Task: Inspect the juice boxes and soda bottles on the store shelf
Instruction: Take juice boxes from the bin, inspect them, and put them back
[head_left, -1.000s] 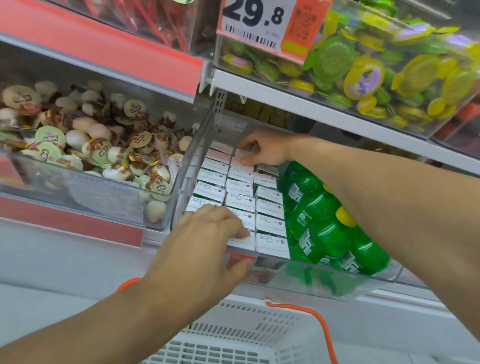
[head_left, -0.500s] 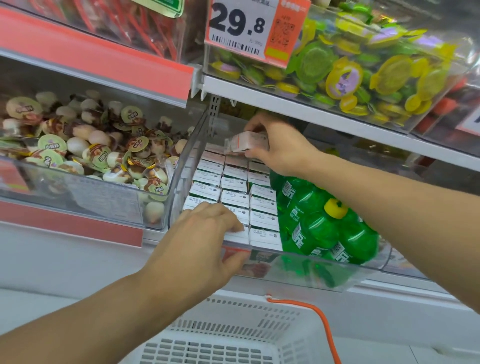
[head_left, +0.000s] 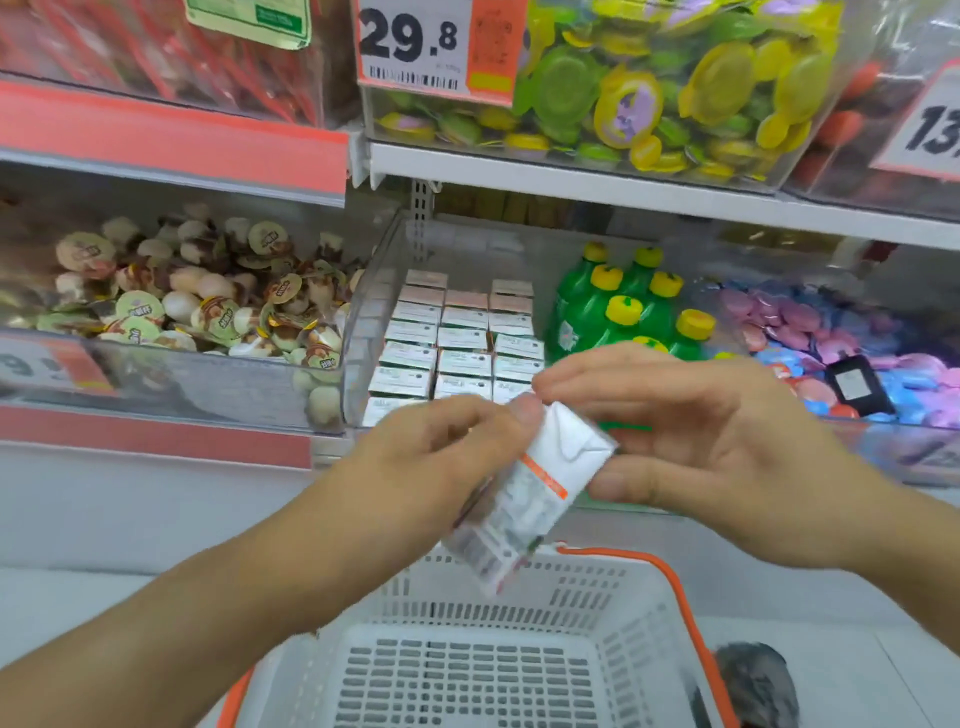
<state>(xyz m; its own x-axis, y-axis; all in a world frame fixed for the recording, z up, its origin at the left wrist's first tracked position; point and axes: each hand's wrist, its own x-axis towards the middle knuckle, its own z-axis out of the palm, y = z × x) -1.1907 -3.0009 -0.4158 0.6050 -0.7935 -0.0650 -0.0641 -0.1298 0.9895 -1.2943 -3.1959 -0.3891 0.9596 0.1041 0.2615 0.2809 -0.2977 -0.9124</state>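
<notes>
Both hands have come back out of the clear bin: the right hand (head_left: 691, 441), which had lifted a juice box (head_left: 524, 493) from the back rows, now holds it tilted above the white basket (head_left: 613, 613), and the left hand (head_left: 431, 457) has left the bin's front edge to grip the box too.

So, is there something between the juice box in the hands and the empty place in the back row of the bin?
Nothing visible. The juice box is held by both hands above the basket, and the gap lies open behind the packed boxes.
</notes>
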